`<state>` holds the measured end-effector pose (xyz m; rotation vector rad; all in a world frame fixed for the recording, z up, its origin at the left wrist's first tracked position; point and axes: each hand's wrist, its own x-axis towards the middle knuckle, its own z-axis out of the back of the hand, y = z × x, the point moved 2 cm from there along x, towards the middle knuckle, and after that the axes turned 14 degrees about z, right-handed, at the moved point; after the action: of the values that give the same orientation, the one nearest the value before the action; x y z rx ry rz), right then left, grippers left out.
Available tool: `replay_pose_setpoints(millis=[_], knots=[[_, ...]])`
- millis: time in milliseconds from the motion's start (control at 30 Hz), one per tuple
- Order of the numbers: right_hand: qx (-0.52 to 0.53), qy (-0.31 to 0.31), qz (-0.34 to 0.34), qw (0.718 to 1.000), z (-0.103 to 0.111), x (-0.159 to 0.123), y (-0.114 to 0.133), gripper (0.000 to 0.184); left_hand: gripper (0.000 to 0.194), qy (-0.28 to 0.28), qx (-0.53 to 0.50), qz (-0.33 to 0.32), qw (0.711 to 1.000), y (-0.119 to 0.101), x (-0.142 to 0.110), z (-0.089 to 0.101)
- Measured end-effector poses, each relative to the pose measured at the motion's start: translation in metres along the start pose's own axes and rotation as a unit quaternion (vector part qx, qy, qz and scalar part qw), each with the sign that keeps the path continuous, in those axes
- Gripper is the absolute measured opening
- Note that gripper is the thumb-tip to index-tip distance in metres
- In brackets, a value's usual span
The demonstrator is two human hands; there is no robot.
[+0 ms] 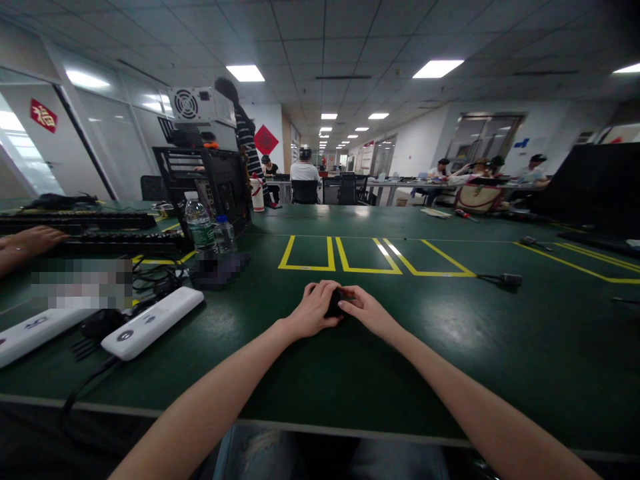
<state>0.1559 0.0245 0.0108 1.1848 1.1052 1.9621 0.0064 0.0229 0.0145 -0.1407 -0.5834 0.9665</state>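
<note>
Close to the middle of the green table point(280, 373), my left hand point(315, 310) is closed around a small black object point(334, 304). My right hand point(365, 308) meets it from the other side, its thumb and fingers pinched at the object's right edge. Most of the object is covered by my fingers, so its kind cannot be made out. Both hands are low over the tabletop, just in front of the yellow tape outlines point(373, 271).
White power strips point(155, 323) and tangled black cables lie at left. Behind them stand water bottles point(199, 227) and an open black computer case point(205, 180). Another person's hand point(35, 241) rests by black keyboards point(120, 241). A cable connector point(510, 280) lies at right.
</note>
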Motion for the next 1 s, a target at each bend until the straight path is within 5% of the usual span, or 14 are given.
replay_pose_setpoints(millis=[167,333,500,733,1000], knots=[[0.036,0.036,0.03,0.998,0.0008,-0.0019,0.0004,0.029,0.055,0.007,-0.004,-0.002,1.0,-0.0003,-0.0007,0.0012],[0.021,0.016,0.039,0.999,-0.0001,-0.0004,-0.0038,0.019,0.055,-0.002,-0.002,0.0,1.0,0.0007,0.0005,-0.0007],[0.007,-0.012,0.033,0.999,0.0003,0.0016,-0.0083,0.028,0.055,-0.002,-0.004,0.005,1.0,0.0006,0.0012,-0.0023],[0.033,0.031,0.028,0.999,0.0007,-0.001,-0.0036,0.029,0.055,0.005,-0.001,0.001,1.0,0.0011,0.0006,-0.001],[0.031,0.007,0.044,0.999,0.0003,-0.0007,-0.0076,0.019,0.055,-0.002,0.002,-0.005,1.0,0.0015,0.0009,-0.002]])
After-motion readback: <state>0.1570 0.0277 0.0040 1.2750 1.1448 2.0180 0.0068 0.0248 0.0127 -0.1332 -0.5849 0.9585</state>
